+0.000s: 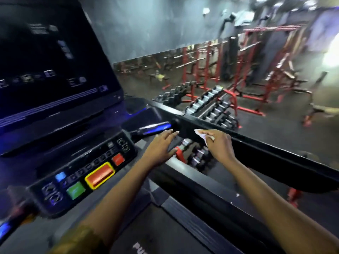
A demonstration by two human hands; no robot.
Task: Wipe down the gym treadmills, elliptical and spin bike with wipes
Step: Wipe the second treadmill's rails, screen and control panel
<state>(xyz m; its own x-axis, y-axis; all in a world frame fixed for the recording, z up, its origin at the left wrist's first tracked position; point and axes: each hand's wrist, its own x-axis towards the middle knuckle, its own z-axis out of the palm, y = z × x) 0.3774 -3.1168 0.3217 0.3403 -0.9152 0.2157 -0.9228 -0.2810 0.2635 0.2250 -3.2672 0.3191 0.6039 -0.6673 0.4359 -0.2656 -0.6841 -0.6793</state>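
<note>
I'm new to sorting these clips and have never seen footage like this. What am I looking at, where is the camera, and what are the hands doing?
There is only one picture, taken by a wide-angle camera worn on a person's head, looking forward and down. There is no robot here: the two bare arms are the wearer's own. The person is at a treadmill. Its dark screen is at the upper left, with a button panel below it. The right hand pinches a small white wipe against the black side rail. The left hand, fingers straight, lies by the rail's front end and holds nothing. Beyond the rail are a dumbbell rack and red weight frames.
</note>
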